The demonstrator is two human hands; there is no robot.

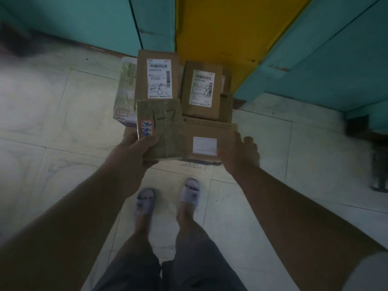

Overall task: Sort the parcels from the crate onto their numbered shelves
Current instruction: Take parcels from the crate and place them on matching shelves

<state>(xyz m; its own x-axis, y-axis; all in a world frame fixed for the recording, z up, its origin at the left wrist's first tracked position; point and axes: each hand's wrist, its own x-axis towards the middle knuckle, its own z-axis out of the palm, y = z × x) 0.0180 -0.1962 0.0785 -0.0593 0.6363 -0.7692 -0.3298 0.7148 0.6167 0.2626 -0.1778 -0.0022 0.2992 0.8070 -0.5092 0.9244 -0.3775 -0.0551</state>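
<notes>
While a stack of parcels is carried above the tiled floor (52,114), it is gripped from both sides in the head view. The left hand (134,152) is closed on the near left corner of a taped parcel (161,131), thumb on top over an orange label with blue writing. That parcel's long axis runs away from the body, and "1-7" is handwritten on its top. The right hand (237,156) is closed on the near right edge of a flat box (210,141), which lies under the taped parcel and bears a blank white label; its long axis runs left to right. Beyond the left hand, a tall box (157,74) stands with its long axis pointing away, marked "1-8". Beyond the right hand, a second box (201,89) lies parallel to it, also marked "1-8". A pale parcel (126,89) is half hidden left of the tall box. Printed label text is too small to read. Fingers under the stack are hidden. Two sandalled feet (168,200) are seen below the grip. Teal and yellow panels (231,28) fill the far side.
</notes>
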